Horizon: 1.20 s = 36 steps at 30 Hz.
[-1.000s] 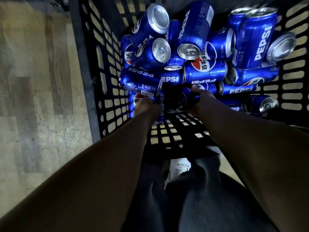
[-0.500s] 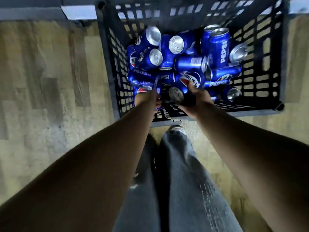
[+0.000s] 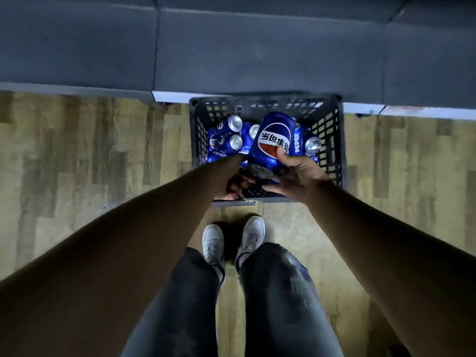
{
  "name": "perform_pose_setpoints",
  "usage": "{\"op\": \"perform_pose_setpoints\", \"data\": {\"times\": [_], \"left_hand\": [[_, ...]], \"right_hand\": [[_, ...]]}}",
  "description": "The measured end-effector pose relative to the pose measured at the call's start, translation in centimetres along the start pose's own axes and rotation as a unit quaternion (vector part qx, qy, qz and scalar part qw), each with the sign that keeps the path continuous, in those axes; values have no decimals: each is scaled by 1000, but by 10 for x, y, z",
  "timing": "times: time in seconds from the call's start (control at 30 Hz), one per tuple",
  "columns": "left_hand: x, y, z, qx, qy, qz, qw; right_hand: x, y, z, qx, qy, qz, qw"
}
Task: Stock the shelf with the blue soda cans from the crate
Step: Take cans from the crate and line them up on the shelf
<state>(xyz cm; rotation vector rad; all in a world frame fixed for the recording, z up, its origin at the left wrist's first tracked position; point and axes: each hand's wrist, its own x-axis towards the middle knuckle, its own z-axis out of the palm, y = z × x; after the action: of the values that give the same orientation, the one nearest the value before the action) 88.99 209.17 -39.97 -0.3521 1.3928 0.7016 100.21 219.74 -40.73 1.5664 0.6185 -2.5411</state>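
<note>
A can point(image 3: 271, 143) is gripped by the right hand point(image 3: 296, 171) above the crate point(image 3: 332, 140), ready for shelving; the left hand point(image 3: 237, 182), curled, possibly holds another.

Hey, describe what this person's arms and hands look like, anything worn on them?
Both forearms are bare down to the hands: no sleeves, gloves, watch or bracelets show. The left hand and right hand show no rings that can be made out in the dim light. Lower down are dark grey jeans and white sneakers.
</note>
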Motion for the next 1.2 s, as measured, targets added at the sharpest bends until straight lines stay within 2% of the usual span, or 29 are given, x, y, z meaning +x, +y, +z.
{"op": "perform_pose_setpoints", "data": {"times": [0.1,0.23,0.53,0.7,0.87,0.97,1.07,1.2], "left_hand": [[-42,14,6,20,-5,16,1000],[-94,31,13,35,-12,54,998],[-213,69,26,105,8,134,985],[-267,87,23,64,-28,149,986],[-329,109,26,44,-42,201,978],[-364,117,31,8,-24,247,969],[-395,120,37,26,9,301,953],[-434,123,39,15,2,324,946]], "right_hand": [[-30,-18,14,-68,-55,-21,996],[-71,-41,38,-89,-125,-64,986],[-157,-86,95,-125,-145,-166,967],[-198,-109,121,-132,-167,-196,957],[-246,-140,153,-152,-213,-252,932],[-273,-157,172,-177,-235,-279,914],[-301,-170,188,-207,-267,-297,893],[-335,-179,205,-254,-265,-342,865]]}}
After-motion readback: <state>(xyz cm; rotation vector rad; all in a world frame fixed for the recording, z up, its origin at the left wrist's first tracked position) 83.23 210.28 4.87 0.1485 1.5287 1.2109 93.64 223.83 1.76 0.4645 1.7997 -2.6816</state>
